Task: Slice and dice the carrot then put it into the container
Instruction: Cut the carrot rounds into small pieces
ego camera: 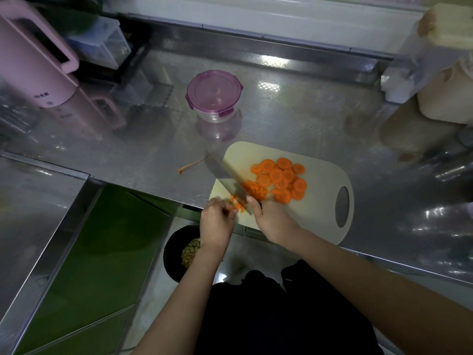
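A cream cutting board [317, 201] lies on the steel counter with several round carrot slices [281, 176] piled at its middle. A small heap of diced carrot [253, 189] sits just right of the knife [225, 178], whose blade points up and left across the board's left edge. My right hand [271, 219] grips the knife handle. My left hand [217, 221] pinches carrot pieces [236, 203] against the blade's near side. A round clear container [214, 97] with a purple lid stands closed farther back on the counter.
A carrot tail scrap [190, 165] lies on the counter left of the board. A pink kettle [33, 60] stands at the back left, beige jars [445, 98] at the right. Below the counter edge, a black bowl [179, 252] with food sits on the floor.
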Demonstrator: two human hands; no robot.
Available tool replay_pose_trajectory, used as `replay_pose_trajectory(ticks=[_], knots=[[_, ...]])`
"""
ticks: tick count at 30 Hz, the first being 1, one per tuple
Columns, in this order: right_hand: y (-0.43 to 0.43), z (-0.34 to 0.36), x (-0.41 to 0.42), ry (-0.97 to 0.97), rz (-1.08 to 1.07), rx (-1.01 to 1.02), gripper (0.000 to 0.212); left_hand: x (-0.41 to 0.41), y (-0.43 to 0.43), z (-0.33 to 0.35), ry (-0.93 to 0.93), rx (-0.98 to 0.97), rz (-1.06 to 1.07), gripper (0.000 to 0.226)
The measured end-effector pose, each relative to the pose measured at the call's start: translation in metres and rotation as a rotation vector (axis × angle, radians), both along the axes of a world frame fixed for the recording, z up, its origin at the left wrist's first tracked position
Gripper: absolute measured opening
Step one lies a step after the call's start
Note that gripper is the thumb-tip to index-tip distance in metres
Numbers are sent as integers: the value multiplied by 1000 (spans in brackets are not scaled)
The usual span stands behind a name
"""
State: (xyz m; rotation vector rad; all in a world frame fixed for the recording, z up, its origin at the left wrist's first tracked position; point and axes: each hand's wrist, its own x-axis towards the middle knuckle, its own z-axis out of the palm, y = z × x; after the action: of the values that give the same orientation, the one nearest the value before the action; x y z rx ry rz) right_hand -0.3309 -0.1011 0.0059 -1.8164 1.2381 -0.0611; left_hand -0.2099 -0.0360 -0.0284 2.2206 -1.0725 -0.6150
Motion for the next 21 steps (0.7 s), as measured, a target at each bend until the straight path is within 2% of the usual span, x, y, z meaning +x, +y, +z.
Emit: replay_pose_trajectory(ticks=[7, 12, 14, 21], knots=[[-5, 4, -1, -21, 15, -44, 57, 1, 0, -4, 2, -19, -5, 10], [-3, 9, -7, -56, 7, -46, 52, 4, -3, -4, 114, -57, 61, 14], [1, 10, -9, -56, 23, -43, 58, 5, -1, -3, 136, -68, 67, 11], [10, 2, -8, -16, 54, -64, 59, 7, -3, -2, 76, -17, 14, 4]])
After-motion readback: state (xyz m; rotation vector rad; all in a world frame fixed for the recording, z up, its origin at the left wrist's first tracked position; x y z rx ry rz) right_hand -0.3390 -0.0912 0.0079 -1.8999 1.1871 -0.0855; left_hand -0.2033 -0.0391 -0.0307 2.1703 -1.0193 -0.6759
